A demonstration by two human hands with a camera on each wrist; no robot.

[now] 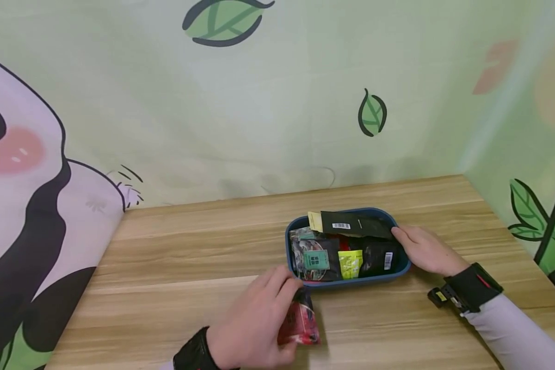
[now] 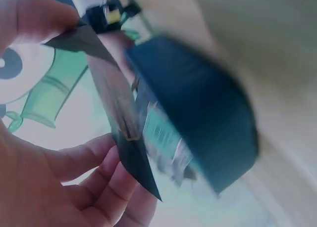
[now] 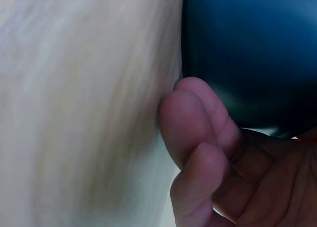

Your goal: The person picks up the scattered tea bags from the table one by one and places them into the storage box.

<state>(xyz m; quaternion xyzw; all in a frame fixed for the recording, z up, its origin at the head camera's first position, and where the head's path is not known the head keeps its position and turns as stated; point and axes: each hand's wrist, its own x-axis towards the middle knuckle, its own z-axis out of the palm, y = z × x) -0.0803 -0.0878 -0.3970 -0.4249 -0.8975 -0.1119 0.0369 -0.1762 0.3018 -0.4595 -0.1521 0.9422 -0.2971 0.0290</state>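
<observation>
My left hand [image 1: 254, 321] pinches a red and black packet [image 1: 302, 324] between thumb and fingers, just in front of a blue basket [image 1: 351, 281]. In the left wrist view the packet [image 2: 116, 98] stands edge-on beside the basket's outer wall [image 2: 198, 108], with the thumb at its upper end and the fingers lower down. At the basket's right end, my right hand [image 1: 427, 249] holds the rim. Its bent fingers [image 3: 185, 123] lie against the outside of the basket in the right wrist view; the thumb's hold is not visible there.
Inside the basket are a packet with a teal label [image 1: 316, 260], a yellow-green packet [image 1: 350, 263], a black packet with a barcode [image 1: 379, 257] and a long dark packet [image 1: 356, 224] lying across the top. Wood-grain tabletop [image 1: 176, 257] surrounds it; a printed backdrop [image 1: 268, 113] stands behind.
</observation>
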